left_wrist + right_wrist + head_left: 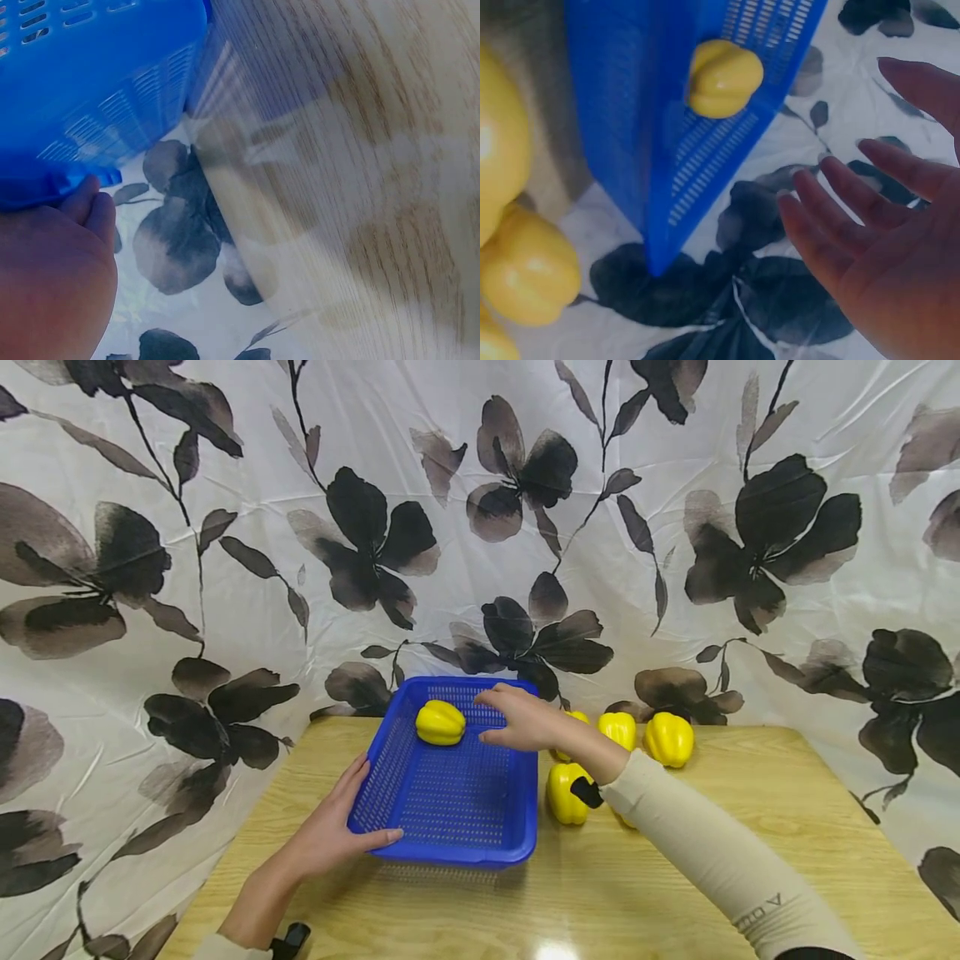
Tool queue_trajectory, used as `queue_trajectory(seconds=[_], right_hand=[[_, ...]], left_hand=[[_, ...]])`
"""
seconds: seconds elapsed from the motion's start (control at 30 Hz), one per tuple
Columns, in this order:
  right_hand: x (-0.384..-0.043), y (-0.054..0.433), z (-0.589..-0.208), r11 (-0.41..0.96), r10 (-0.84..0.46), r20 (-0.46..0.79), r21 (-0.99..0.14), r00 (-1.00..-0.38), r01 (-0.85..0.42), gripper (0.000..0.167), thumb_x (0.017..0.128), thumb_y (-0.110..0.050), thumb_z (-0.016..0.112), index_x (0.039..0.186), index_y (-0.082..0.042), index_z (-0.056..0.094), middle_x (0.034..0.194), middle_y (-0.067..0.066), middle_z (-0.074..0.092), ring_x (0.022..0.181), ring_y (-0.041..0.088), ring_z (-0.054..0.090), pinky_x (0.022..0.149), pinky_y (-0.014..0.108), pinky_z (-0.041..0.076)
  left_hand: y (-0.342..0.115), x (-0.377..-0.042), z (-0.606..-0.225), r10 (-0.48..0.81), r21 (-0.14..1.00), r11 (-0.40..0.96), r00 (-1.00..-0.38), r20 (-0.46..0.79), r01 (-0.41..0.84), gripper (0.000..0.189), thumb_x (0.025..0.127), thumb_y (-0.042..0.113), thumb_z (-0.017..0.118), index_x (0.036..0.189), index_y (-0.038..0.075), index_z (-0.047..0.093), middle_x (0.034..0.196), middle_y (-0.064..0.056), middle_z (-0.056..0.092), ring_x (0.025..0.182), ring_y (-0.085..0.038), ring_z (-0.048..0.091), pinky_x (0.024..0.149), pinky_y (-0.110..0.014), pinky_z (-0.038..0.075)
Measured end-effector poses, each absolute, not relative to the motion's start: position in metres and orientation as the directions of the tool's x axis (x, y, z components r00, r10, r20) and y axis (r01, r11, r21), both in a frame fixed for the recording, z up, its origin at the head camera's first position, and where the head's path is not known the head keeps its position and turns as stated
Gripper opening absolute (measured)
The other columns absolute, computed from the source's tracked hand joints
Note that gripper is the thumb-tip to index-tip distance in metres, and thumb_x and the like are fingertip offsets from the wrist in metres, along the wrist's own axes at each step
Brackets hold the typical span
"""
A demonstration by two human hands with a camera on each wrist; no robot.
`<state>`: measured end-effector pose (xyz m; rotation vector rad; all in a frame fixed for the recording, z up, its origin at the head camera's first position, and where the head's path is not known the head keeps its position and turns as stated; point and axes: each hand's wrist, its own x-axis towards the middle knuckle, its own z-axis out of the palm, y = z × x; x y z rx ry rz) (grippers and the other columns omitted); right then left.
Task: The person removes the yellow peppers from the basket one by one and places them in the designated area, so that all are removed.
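Observation:
A blue plastic basket (pixel 528 810) with slotted walls stands on the table. One yellow bell pepper (pixel 440 723) lies inside it, toward the far left corner; the right wrist view shows this pepper (pixel 726 79) past the basket wall. My left hand (pixel 330 827) holds the basket by its near left corner, thumb over the near rim and fingers along the outer left side. Above the basket's far right part, my right hand (pixel 517 718) is held with fingers spread and nothing in them. In the right wrist view that hand's palm (pixel 900 247) shows bare.
Right of the basket several more yellow bell peppers sit on the wooden table (pixel 720 827), including a near one (pixel 567 793) and a far right one (pixel 669 739). My right forearm partly covers others. A flower-printed cloth (pixel 450 568) hangs behind the table.

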<state>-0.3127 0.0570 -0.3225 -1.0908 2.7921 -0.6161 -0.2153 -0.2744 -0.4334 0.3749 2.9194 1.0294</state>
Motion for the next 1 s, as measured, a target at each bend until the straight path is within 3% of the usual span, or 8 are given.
queue_trajectory(seconds=[0.47,0.73,1.0], right_hand=[[-0.358,0.000,-0.340,0.691,-0.672,-0.092,-0.435,-0.735,-0.577,0.067,0.097,-0.023,0.070,0.154,0.000,0.041,0.155,0.018,0.045,0.145,0.031,0.038,0.119,0.044,0.033],[-0.379,-0.028,-0.366,0.749,-0.553,-0.134,-0.513,-0.822,-0.420,0.083,0.096,-0.026,0.071,0.161,-0.003,0.026,0.163,0.022,0.029,0.149,0.035,0.032,0.120,0.048,0.032],[-0.383,-0.047,-0.388,0.769,-0.452,-0.095,-0.546,-0.887,-0.333,0.085,0.093,-0.028,0.073,0.161,-0.006,0.027,0.161,0.022,0.030,0.144,0.043,0.035,0.116,0.054,0.036]], left_hand=[[-0.273,-0.215,-0.432,0.234,0.624,0.753,-0.971,0.046,0.211,0.121,0.080,0.057,0.081,0.165,0.008,0.010,0.172,-0.012,0.004,0.152,-0.048,0.018,0.113,-0.073,0.026],[-0.277,-0.215,-0.433,0.239,0.599,0.764,-0.968,0.080,0.238,0.121,0.081,0.058,0.081,0.165,0.007,0.011,0.172,-0.012,0.006,0.152,-0.048,0.018,0.113,-0.072,0.026],[-0.274,-0.215,-0.434,0.238,0.601,0.764,-0.968,0.078,0.236,0.121,0.081,0.058,0.081,0.165,0.008,0.010,0.172,-0.010,0.005,0.152,-0.048,0.019,0.112,-0.072,0.027]])
